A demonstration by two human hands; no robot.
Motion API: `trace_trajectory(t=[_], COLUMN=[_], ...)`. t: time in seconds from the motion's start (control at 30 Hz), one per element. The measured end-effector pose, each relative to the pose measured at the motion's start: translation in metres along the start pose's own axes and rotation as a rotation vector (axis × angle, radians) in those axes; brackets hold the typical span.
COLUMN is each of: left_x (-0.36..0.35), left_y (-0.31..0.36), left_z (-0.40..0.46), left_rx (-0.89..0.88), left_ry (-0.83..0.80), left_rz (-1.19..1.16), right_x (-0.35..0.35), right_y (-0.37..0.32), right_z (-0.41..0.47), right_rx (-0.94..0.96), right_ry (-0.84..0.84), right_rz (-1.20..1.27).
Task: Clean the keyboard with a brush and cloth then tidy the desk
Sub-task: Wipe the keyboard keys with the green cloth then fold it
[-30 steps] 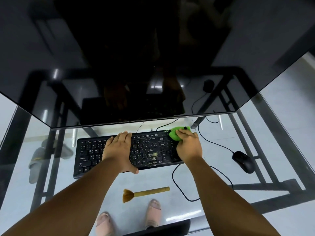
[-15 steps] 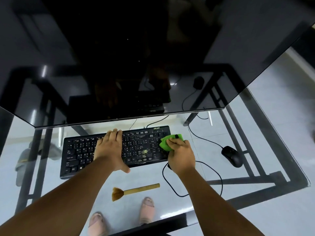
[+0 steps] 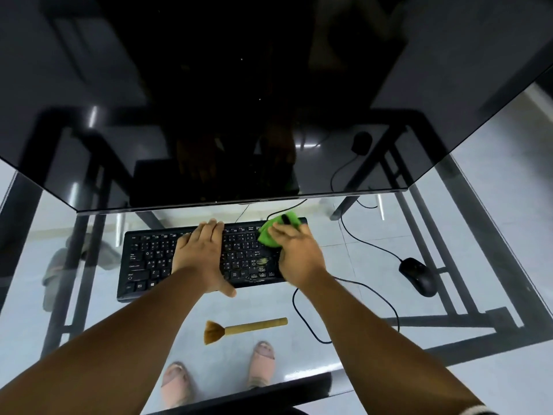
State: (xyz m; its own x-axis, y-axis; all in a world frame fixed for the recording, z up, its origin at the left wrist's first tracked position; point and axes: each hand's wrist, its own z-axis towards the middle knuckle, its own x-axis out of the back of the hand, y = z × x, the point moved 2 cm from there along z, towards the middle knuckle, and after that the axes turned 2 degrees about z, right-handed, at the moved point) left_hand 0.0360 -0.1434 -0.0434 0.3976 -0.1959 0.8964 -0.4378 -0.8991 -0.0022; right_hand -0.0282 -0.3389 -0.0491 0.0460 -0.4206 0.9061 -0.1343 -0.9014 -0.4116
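Note:
A black keyboard [image 3: 149, 259] lies on the glass desk [image 3: 374, 250], just below the monitor. My left hand [image 3: 200, 256] rests flat on the middle keys, fingers straight, thumb over the front edge. My right hand [image 3: 296, 256] holds a bunched green cloth [image 3: 267, 236] against the keyboard's far right corner. A pale smudge shows on the keys between the two hands. The wooden brush [image 3: 248, 327], with brown bristles pointing left, lies loose on the glass in front of the keyboard, untouched by either hand.
A big dark monitor [image 3: 269, 100] overhangs the back of the desk. A black mouse [image 3: 418, 277] sits to the right, and its cable [image 3: 302, 319] loops near my right forearm. Through the glass I see the black desk frame, the floor and my feet.
My right hand slid the cloth down and left over the right-hand keys, then back up to the far right corner. My left hand stayed flat on the keyboard.

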Motion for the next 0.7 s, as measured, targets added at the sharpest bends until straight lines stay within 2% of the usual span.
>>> trace_trajectory(t=[0.1,0.3,0.43,0.5,0.57,0.7], left_x=[-0.003,-0.015,-0.02,-0.021,-0.024,-0.034], left_y=[-0.003,-0.032,-0.058,-0.068,-0.08,-0.097], left_z=[-0.002,-0.019,-0.028,-0.032,-0.037,-0.046], left_rx=[-0.012,0.045,0.127,0.158,0.192,0.249], left_ry=[0.024,0.122,0.188,0.213,0.216,0.199], left_rz=[-0.024,-0.127,-0.199,-0.237,-0.251,-0.285], right_x=[-0.012,-0.014,-0.029,-0.029,-0.026,-0.031], right_y=[-0.004,0.012,-0.022,-0.018,-0.006,-0.015], right_z=[-0.029,-0.042,-0.04,-0.039,-0.041,-0.037], right_rx=[0.22,0.082,0.181,0.23,0.2,-0.045], right_ry=[-0.014,0.183,0.098,0.08,0.125,0.237], right_rz=[0.015,0.046,0.053,0.045,0.059,0.079])
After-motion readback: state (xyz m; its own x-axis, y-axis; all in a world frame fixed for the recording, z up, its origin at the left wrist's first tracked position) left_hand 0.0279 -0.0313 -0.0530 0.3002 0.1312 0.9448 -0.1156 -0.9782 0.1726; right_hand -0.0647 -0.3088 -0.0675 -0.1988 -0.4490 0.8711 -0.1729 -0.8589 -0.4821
